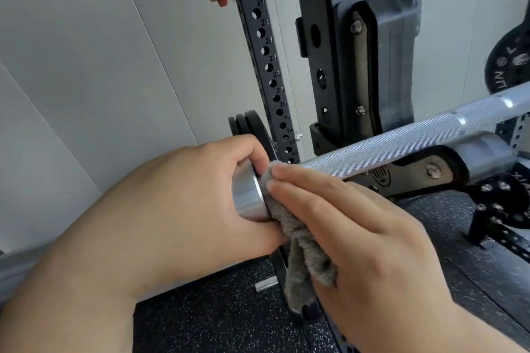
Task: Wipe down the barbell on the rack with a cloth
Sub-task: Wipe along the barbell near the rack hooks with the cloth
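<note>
One knurled silver steel barbell (401,135) lies across the black perforated steel rack (263,66), slanting up to the right. Two bare hands work at its near end. The left hand (200,195) is curled closed around the bar's polished collar (248,198). The right hand (344,223), fingers nearly flat, presses one fuzzy grey cloth (298,243) against the shaft beside the collar; the cloth's tail hangs below.
</note>
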A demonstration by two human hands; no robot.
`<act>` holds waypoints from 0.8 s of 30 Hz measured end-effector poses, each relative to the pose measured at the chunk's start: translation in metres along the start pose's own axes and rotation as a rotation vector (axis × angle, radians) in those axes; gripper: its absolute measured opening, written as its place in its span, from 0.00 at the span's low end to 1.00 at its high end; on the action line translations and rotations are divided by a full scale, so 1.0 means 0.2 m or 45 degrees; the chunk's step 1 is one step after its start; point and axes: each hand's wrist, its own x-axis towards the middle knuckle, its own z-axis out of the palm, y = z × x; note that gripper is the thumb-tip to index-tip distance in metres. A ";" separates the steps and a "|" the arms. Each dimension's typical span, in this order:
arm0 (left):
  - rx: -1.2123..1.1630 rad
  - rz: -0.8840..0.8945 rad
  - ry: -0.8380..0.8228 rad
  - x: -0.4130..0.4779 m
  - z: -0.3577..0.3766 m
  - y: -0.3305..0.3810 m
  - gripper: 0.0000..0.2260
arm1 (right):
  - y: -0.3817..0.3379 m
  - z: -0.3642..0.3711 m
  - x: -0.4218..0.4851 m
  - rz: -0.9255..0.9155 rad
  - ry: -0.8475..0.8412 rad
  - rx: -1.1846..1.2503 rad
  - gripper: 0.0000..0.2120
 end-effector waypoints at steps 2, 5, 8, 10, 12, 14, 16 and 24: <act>0.091 -0.007 -0.034 -0.01 -0.02 0.01 0.30 | 0.06 -0.04 -0.01 -0.003 0.005 -0.215 0.21; 0.164 -0.014 -0.033 -0.03 -0.04 0.02 0.30 | 0.12 -0.08 -0.04 0.028 0.131 -0.365 0.21; 0.158 0.000 -0.015 -0.03 -0.04 0.02 0.29 | 0.09 0.00 -0.10 -0.021 0.115 -0.261 0.23; 0.150 -0.019 -0.003 -0.03 -0.04 0.03 0.28 | 0.10 0.00 -0.11 -0.070 0.071 -0.266 0.24; 0.156 -0.031 0.006 -0.04 -0.03 0.04 0.27 | 0.13 -0.06 -0.09 -0.009 0.109 -0.339 0.22; 0.177 -0.033 0.036 -0.05 -0.02 0.04 0.27 | 0.15 -0.10 -0.08 0.063 0.207 -0.413 0.18; 0.186 -0.028 0.063 -0.05 -0.02 0.04 0.26 | 0.12 -0.06 -0.09 0.047 0.196 -0.410 0.19; 0.223 0.028 0.135 -0.09 0.00 0.07 0.21 | 0.10 -0.15 -0.03 0.179 0.140 -0.433 0.15</act>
